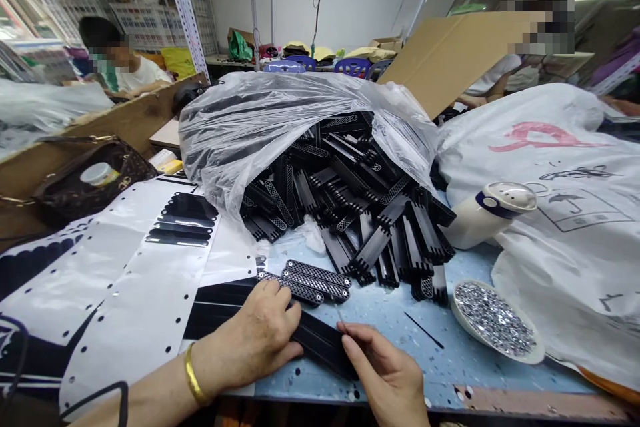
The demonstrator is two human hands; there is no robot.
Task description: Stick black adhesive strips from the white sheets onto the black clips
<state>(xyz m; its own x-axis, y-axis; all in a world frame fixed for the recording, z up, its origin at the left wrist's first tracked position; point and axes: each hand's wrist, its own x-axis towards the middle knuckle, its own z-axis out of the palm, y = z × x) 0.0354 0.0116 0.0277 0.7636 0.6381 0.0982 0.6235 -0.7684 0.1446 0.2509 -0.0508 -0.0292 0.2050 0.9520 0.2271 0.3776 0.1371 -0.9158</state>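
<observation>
My left hand [255, 333], with a gold bangle at the wrist, rests on a long black strip [320, 340] near the table's front edge, its fingers curled over it. At the strip's right end is my right hand [383, 367], thumb and forefinger pinched together on something thin that is too small to name. Just behind the hands lie several black patterned pieces [317, 277] with small silver dots at their ends. A large heap of black pieces [345, 193] spills from a clear plastic bag [240, 127] beyond them.
A bowl of small shiny parts [495, 320] stands at the right, near a white bottle [485, 213] and a white sack [550, 167]. White sheets [145, 280] cover the left side beside a brown handbag [95, 180]. Two people sit farther back, behind a cardboard sheet [460, 53] and a shelf post.
</observation>
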